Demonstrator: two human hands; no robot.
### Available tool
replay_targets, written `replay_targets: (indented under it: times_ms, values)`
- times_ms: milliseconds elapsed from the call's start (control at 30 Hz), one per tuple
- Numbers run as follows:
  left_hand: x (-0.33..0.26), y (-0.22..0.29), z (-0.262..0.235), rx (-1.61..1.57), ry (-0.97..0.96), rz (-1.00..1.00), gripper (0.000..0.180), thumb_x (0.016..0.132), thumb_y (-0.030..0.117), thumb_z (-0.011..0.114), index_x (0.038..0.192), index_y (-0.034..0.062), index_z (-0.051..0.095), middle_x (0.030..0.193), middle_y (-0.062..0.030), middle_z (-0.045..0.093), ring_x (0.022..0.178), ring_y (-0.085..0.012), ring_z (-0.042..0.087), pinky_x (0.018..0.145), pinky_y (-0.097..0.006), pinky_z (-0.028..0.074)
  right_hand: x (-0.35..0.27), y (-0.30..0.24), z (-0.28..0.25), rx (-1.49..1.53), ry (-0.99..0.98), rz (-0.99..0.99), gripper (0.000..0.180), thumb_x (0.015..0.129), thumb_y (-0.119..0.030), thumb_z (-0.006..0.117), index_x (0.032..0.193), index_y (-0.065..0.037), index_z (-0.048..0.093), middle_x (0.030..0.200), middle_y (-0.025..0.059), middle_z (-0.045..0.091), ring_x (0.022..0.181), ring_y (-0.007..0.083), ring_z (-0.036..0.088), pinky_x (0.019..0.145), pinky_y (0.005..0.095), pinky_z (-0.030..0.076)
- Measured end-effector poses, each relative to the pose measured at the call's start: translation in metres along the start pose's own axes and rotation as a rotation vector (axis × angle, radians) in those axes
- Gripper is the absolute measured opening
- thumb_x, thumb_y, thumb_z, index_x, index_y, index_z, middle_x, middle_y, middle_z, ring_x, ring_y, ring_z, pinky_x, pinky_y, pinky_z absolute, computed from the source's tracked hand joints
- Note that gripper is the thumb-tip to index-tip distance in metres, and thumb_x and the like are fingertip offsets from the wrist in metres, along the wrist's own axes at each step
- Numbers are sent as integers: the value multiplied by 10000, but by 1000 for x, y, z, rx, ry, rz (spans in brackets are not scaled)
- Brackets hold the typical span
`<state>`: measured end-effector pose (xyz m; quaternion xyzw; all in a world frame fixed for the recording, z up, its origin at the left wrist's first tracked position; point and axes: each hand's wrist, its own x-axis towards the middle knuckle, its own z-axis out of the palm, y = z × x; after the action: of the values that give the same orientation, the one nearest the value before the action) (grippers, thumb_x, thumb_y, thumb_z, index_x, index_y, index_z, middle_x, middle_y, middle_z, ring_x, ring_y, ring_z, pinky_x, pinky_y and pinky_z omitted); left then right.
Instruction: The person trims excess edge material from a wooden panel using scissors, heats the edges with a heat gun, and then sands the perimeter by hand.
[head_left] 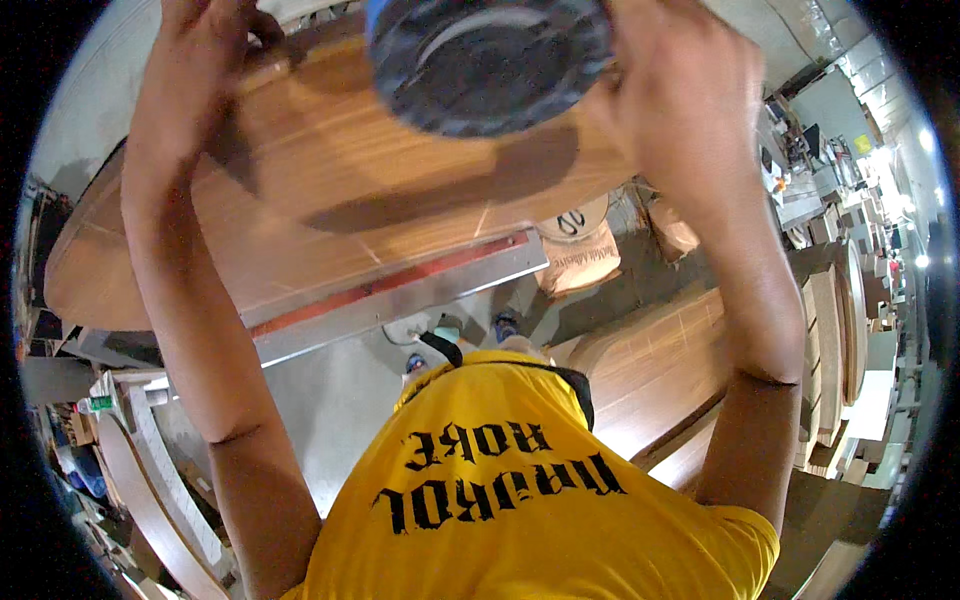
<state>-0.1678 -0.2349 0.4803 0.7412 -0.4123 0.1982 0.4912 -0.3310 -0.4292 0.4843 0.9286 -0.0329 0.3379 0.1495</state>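
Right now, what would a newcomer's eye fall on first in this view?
Probably the dark round object with a bit of blue at top centre, looming close to the camera, the right hand at its right side. Next come the bright yellow shirt with black lettering at bottom centre and the wood-grain board across the upper half, with the left hand at upper left.

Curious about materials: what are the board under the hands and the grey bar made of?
Board: wood or wood-look laminate, judging by brown grain; smooth, satin finish. Grey bar: probably metal, bare and lightly shiny, judging by its silvery sheen.
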Motion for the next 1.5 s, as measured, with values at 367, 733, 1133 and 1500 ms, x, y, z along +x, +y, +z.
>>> replay_targets:
  times_ms: [367,733,1133,1500]
  values:
    - [-8,13,7,0,121,-127,607,1006,709,457,1179,128,428,1013,-48,460,726,-167,530,712,-334,477,-42,50,4,-182,114,95,558,660,-186,863,1194,-118,714,1018,129,743,893,354,729,772,443,589]
    - [-5,11,-3,28,108,-113,739,996,754,429,1255,61,406,1078,-79,469,805,-180,547,763,-350,504,-48,64,-2,-106,147,108,562,678,-123,866,1219,-78,723,1086,165,753,984,368,745,838,419,588]
    - [-1,-27,-38,-71,-99,306,569,1091,552,426,1472,130,407,1214,-124,439,803,-191,546,750,-338,532,-39,38,-13,-116,175,70,609,760,-212,805,1354,-186,672,1189,84,741,1045,317,731,845,406,594]
    - [6,-29,-13,-49,-16,108,559,1094,442,513,1535,125,380,1303,-70,449,872,-160,597,801,-320,533,-1,-23,-4,47,139,-97,683,682,-159,836,1340,-163,654,1151,92,733,991,327,726,835,416,593]
